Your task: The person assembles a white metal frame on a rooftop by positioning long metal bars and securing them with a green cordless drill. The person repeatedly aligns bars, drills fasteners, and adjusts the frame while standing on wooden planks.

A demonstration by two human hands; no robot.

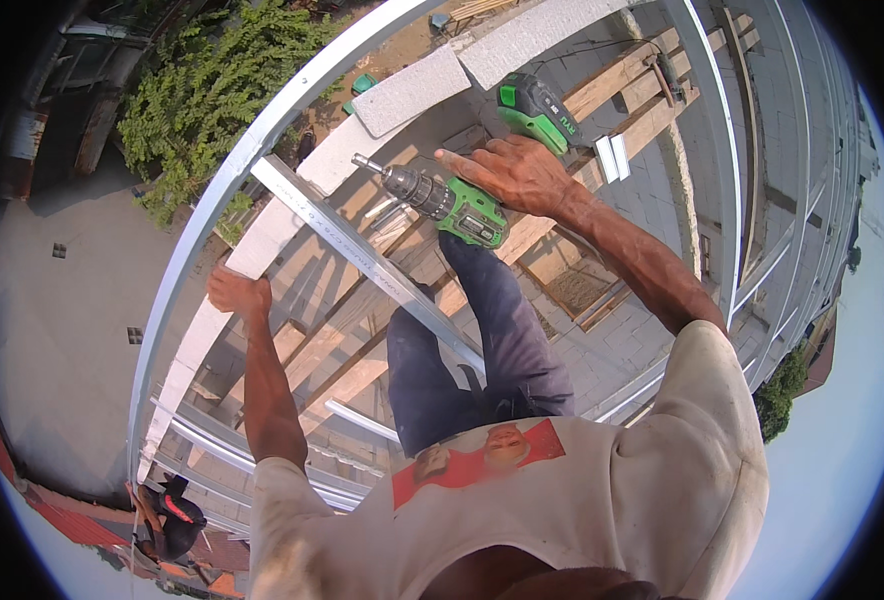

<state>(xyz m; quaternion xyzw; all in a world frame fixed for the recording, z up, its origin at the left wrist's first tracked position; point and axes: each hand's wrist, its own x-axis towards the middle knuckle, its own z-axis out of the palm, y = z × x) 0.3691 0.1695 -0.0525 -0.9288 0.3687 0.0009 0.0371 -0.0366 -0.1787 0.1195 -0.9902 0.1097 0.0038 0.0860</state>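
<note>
My right hand [522, 175] is wrapped round the handle of a green and black cordless drill [472, 218]. Its silver bit points up and left, towards the white block wall, without touching anything. The battery sits beyond my knuckles, and part of the grip is hidden by my fingers. On the left, my left hand [240, 293] grips the top edge of the white block wall [197, 345]. Between my two arms a light steel channel [362, 260] runs slanting from the long outer steel rail [207, 205] towards my legs.
Wooden planks [337, 340] lie below around my legs. A hammer [660, 80] rests on boards at the upper right. A loose white block [412, 92] lies on the wall. Another person [172, 520] is at the lower left. Ground and a leafy tree [222, 90] lie far below outside the wall.
</note>
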